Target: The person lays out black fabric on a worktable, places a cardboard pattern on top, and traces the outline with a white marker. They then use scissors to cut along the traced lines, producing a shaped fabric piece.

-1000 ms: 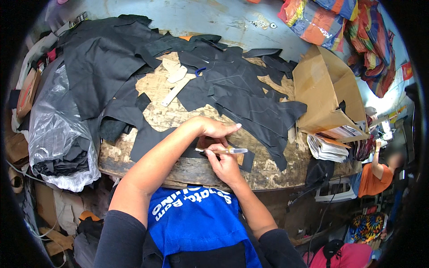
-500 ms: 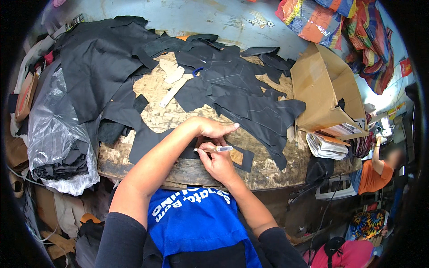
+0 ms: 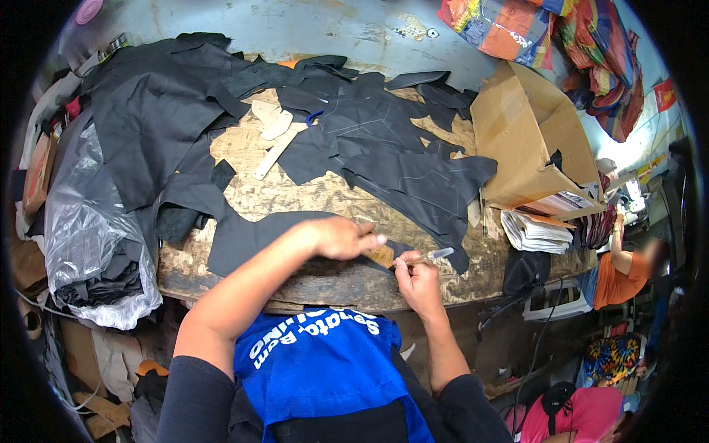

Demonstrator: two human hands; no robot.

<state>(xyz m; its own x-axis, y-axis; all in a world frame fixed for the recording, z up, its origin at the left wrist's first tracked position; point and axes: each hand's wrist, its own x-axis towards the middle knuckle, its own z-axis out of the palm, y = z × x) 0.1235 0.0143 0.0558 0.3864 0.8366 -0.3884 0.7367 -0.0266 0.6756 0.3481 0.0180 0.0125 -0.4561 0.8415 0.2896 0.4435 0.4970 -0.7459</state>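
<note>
My right hand (image 3: 419, 282) grips a pen (image 3: 437, 254) with a clear, pale barrel, just off the table's front edge side of the work. Stretched out, the fingers of my left hand (image 3: 343, 238) rest over a piece of black leather-like sheet (image 3: 247, 240) along the front of the wooden table (image 3: 295, 198). Between my hands shows a tan patch (image 3: 382, 256) framed by black material; whether it is a card or bare wood I cannot tell. Farther back lies a large black sheet (image 3: 399, 159) with pale drawn outlines.
Pale cut templates (image 3: 275, 122), a whitish strip (image 3: 277, 155) and a small blue curved item (image 3: 315, 117) lie mid-table. Black sheets (image 3: 159, 111) heap at left above a clear plastic bag (image 3: 77, 192). A cardboard box (image 3: 509, 140) and folded papers (image 3: 533, 233) stand right; people are beyond.
My right hand has moved right with the pen, away from my left hand. My left hand has shifted slightly nearer, its fingers now stretched over the sheet.
</note>
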